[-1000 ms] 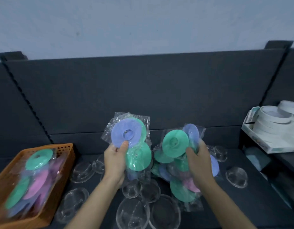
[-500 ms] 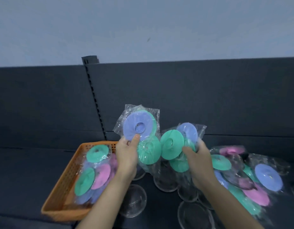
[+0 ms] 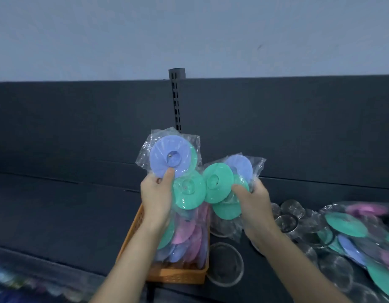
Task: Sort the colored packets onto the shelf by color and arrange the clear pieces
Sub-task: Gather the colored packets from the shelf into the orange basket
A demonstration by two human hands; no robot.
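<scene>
Plastic film, crinkly, over thin blue and green discs: likely light, slippery, floppy at the margins. Left hand [image 3: 157,193] pinches left bunch [image 3: 170,160], thumb on the blue disc; right hand [image 3: 252,200] curls round right bunch [image 3: 215,182] at 3 o'clock. Both held above orange basket [image 3: 178,275] (6 o'clock). Grip disc rims, not loose film.

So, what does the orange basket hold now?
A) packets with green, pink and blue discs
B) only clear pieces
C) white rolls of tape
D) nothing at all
A: inside the orange basket lie clear-wrapped packets with green, pink and blue discs.
</scene>
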